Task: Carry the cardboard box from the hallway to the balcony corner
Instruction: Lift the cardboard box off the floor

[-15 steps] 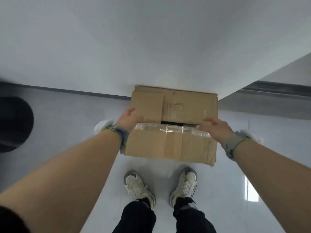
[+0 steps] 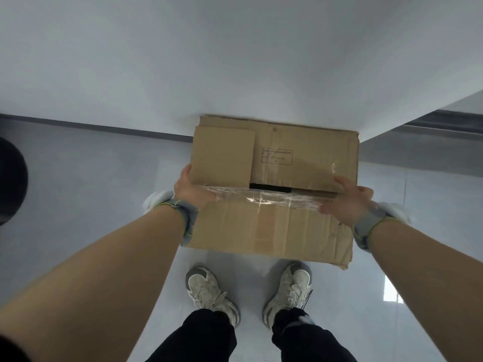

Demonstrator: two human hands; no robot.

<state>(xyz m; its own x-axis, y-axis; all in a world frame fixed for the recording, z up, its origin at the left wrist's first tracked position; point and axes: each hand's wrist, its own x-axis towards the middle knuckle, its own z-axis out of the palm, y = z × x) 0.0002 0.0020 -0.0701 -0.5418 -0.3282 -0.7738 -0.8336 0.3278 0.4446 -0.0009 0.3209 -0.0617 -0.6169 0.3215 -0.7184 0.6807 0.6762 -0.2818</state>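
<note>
Gripping the brown, taped cardboard box point(image 2: 271, 194) from both sides: left hand point(image 2: 192, 190) wrapped around the left edge, thumb lying on the top flap, fingers hidden under the side; right hand point(image 2: 349, 202) pressing against the right edge with fingers spread across the top corner, palm on the side wall. Both hands closed onto the box. Wearing grey wristbands with green trim point(image 2: 187, 220) on both wrists, something white showing behind each.

Holding the box in front of the body, above the glossy pale tiled floor point(image 2: 99, 194), far edge up against the plain white wall point(image 2: 235, 61); whether the underside is touching the floor is impossible to tell. Showing a dark gap between the top flaps, clear tape glinting along the seam, a small printed rectangle on the far flap.

Standing just behind it in worn off-white lace-up sneakers point(image 2: 211, 293) and black trousers point(image 2: 201, 338).
</note>
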